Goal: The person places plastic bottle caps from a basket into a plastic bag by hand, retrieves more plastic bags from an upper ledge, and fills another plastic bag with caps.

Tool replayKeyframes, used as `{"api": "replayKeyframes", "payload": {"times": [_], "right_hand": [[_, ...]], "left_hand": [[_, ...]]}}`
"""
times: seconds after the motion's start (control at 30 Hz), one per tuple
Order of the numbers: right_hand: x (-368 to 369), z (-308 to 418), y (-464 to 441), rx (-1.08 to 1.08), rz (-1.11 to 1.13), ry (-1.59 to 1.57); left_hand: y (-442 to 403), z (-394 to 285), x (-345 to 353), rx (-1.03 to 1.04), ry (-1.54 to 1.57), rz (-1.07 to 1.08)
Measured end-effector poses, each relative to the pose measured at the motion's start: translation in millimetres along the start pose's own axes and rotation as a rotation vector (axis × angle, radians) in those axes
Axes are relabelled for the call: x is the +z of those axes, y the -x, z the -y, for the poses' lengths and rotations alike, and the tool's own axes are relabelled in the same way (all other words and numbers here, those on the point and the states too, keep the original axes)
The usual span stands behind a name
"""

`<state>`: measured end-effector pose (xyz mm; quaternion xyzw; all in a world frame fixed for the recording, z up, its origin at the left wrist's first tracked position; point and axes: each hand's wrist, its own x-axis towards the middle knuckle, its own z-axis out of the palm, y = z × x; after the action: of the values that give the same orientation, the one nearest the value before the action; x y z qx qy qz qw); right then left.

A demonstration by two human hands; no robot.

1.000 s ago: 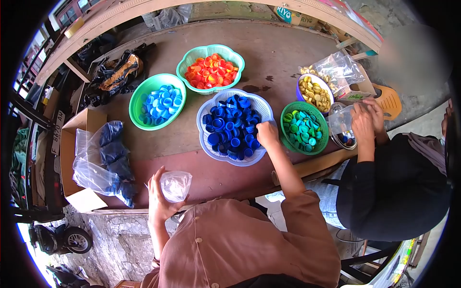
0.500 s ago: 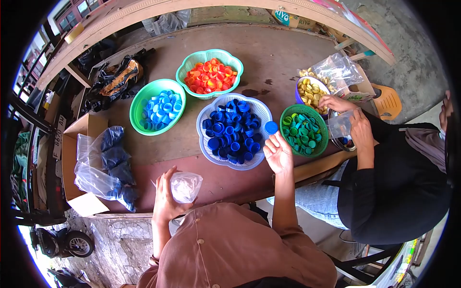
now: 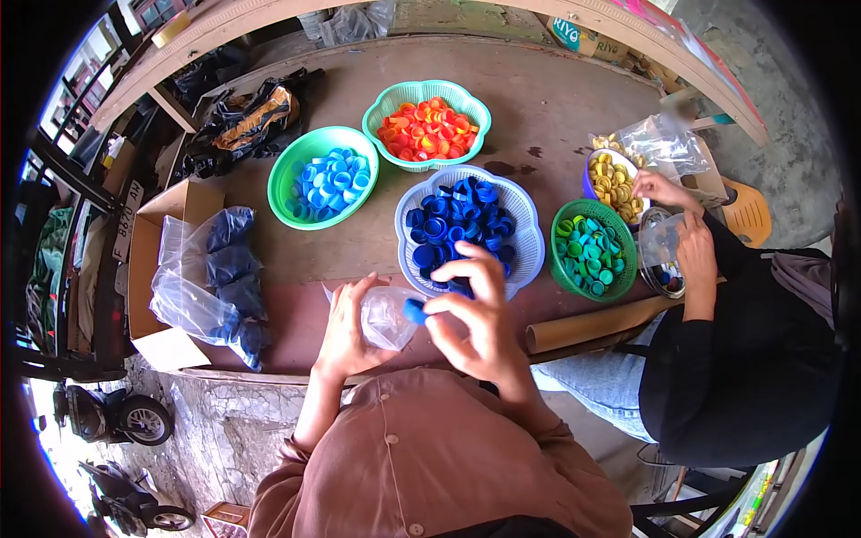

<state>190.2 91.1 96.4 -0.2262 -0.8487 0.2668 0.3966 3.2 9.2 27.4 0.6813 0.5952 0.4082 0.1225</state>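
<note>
My left hand (image 3: 348,334) holds a clear plastic bag (image 3: 387,318) open in front of my chest. Beside the bag's mouth, my right hand (image 3: 475,323) pinches a blue cap (image 3: 414,311) between thumb and finger. Just beyond is a pale blue basket (image 3: 531,235) full of dark blue caps (image 3: 446,220). Behind it stand a green basket (image 3: 482,103) of orange-red caps (image 3: 429,128) and a light green bowl (image 3: 280,193) of light blue caps (image 3: 330,184). To the right sits a dark green basket (image 3: 560,276) of green caps (image 3: 589,254).
A co-worker's hands (image 3: 695,255) hold a clear bag and reach toward a purple-rimmed bowl of yellow caps (image 3: 613,182) at the right. An open carton (image 3: 148,260) and a plastic bag of dark blue contents (image 3: 235,269) lie left. A wooden rail (image 3: 484,7) crosses the back.
My right hand has moved from the dark blue caps to the clear bag with a blue cap. My left hand and the bag are raised slightly. The co-worker's one hand is at the yellow caps.
</note>
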Motion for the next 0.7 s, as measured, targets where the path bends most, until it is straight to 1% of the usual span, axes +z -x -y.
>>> {"api": "replayKeyframes", "payload": {"times": [0.07,0.1,0.2,0.27,0.3,0.33,0.37,0.4,0.43,0.47,0.53,0.63,0.67,0.7], "right_hand": [[13,0,1,-0.02,0.156,0.07],[20,-1,6,0.019,0.267,0.113],[11,-9,8,0.032,0.234,0.105],[-9,-19,5,0.082,0.112,0.045],[-15,-37,7,0.072,-0.006,-0.054],[-17,-55,10,0.145,-0.123,-0.096],[-21,-70,13,0.239,-0.255,-0.063],[-21,-95,17,0.315,-0.403,-0.206],[-20,-123,26,0.489,-0.516,-0.215],[-16,-152,35,0.594,-0.615,-0.212],[-23,-178,39,0.563,-0.383,0.255],[-18,-202,33,0.433,-0.199,0.41],[-14,-207,29,0.489,-0.145,0.423],[-10,-211,22,0.495,-0.109,0.501]], "left_hand": [[3,-3,4,-0.012,0.015,-0.006],[4,-5,5,-0.016,0.053,-0.011],[12,-1,8,-0.021,0.079,-0.015],[21,4,12,-0.132,0.194,-0.041],[23,7,11,-0.112,0.16,0.0],[26,10,11,-0.105,0.168,0.001],[29,13,12,-0.141,0.213,-0.017],[31,14,15,-0.177,0.257,-0.035],[31,12,17,-0.202,0.453,-0.07],[31,13,18,-0.199,0.459,-0.069],[32,17,15,-0.165,0.211,-0.036],[31,18,14,-0.154,0.23,-0.014],[30,18,14,-0.153,0.238,-0.012],[29,18,13,-0.154,0.237,-0.01]]}}
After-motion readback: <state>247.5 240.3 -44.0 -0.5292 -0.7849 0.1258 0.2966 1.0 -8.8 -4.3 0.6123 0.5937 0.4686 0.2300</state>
